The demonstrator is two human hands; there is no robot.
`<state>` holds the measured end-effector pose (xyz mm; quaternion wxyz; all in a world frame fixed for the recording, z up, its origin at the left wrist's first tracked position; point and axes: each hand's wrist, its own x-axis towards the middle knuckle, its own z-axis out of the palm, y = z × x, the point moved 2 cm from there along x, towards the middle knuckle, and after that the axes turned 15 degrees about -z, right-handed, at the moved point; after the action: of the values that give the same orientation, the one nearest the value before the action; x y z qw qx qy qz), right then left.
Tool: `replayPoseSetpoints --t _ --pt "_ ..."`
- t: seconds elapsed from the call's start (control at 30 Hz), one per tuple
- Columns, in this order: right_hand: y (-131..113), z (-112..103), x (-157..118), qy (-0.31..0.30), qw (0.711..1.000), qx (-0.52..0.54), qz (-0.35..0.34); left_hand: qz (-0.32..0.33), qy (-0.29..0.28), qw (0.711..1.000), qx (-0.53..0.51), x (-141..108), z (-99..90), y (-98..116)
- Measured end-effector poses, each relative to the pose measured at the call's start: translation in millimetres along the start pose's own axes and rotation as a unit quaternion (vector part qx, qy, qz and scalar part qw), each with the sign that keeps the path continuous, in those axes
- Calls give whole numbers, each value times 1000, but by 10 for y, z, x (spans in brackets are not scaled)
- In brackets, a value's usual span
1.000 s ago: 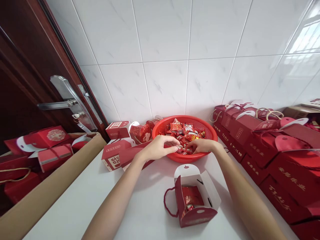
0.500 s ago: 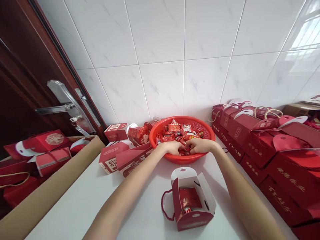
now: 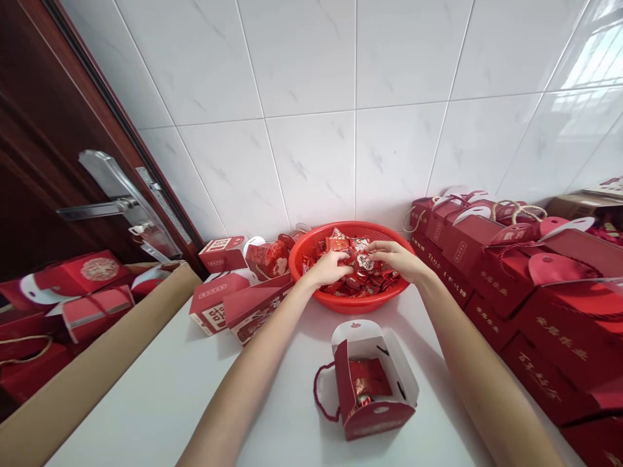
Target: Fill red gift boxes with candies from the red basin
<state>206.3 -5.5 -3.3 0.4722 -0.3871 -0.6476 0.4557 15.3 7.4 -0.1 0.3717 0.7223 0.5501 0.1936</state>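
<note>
A red plastic basket (image 3: 357, 303) holds a heap of red-wrapped candies (image 3: 357, 283), and both hands are over it. My left hand (image 3: 329, 269) is curled, its fingertips pinched together among the candies; whatever they grip is hidden. My right hand (image 3: 393, 258) has its fingers stretched out and apart, touching or just above a red packet with white and dark print (image 3: 365, 262). Nearer to me stands an open dark red gift box (image 3: 377, 421) with its white-lined flaps up and a cord handle at its left. Red packets (image 3: 368, 377) lie inside it.
Stacked red gift boxes (image 3: 545, 324) line the right side. Several more boxes (image 3: 221, 301) stand left of the basket on the white table (image 3: 146, 389). A cardboard carton (image 3: 107, 337) with red boxes sits at the left, by a door handle (image 3: 104, 207). A tiled wall (image 3: 311, 168) is behind.
Both hands have risen from deep in the candies toward the top of the heap. My right hand has spread its fingers, and my left has shifted slightly left. The view has shifted slightly.
</note>
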Motion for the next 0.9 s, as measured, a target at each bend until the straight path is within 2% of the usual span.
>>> replayPoseSetpoints --t 0.17,0.5,0.7,0.9 --pt "-19 -12 -7 34 999 8 -30 29 7 996 -79 26 -10 -41" --pt "-29 -11 -12 18 996 60 -58 92 20 991 -94 -6 -7 -37" --pt "-23 -29 -19 26 995 64 -67 91 21 990 -109 13 -3 -31" --pt "-49 -24 -32 42 995 64 -70 81 31 994 -69 -28 -18 8"
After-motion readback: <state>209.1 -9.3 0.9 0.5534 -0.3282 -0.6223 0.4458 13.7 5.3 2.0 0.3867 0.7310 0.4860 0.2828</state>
